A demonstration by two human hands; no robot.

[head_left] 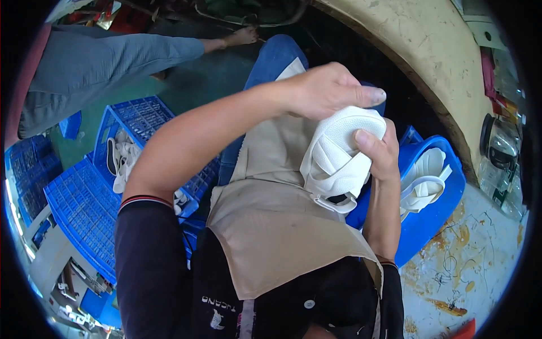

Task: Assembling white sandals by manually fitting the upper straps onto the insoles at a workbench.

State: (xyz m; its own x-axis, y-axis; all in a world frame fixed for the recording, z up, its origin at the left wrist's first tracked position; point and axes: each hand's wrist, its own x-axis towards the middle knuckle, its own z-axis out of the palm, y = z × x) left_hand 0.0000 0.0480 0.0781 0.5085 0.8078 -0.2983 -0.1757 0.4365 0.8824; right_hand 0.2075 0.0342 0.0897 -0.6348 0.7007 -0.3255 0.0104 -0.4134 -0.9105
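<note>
A white sandal (339, 152) with a textured surface and crossed straps is held up above my lap, its buckle strap hanging at the lower end. My right hand (379, 148) grips its right side, the thumb pressed on the textured surface and the fingers behind it. At the upper end, my left hand (333, 93) is curled against the rim with the thumb stretched to the right. Whatever lies inside the left fingers is hidden. Beneath the sandal, a beige apron (282, 220) covers my lap.
A blue bin (449, 200) with white sandals (426, 181) stands right of me. Left are blue crates (84, 209), one holding white shoes (121, 161). Another person's grey trouser leg (113, 62) reaches in at upper left. A beige curved panel (418, 51) borders the upper right.
</note>
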